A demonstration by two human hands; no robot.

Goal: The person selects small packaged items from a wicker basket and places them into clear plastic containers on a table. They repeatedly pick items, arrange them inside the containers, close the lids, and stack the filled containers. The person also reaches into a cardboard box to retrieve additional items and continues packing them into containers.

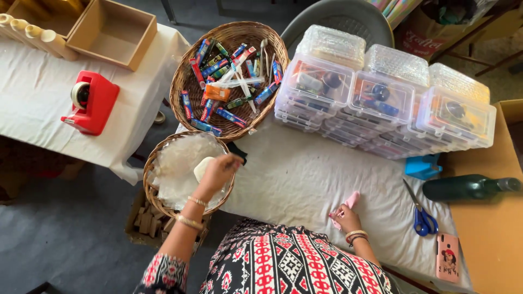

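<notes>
My left hand (219, 170) reaches into a round wicker basket (154, 191) lined with clear plastic wrappers and closes on a pale oval bar (202, 167), likely soap. My right hand (346, 219) rests on the white cloth-covered table (305, 179) near its front edge and grips a small pink piece (350, 200), a cloth or pouch. Behind the near basket, a second, bigger wicker basket (185, 73) holds several colourful tubes and sticks.
Stacked clear plastic boxes (381, 106) fill the back of the table. Blue-handled scissors (419, 215), a dark green bottle (468, 188) and a pink phone (448, 264) lie at the right. A red tape dispenser (91, 102) and cardboard boxes (111, 34) sit on the left table.
</notes>
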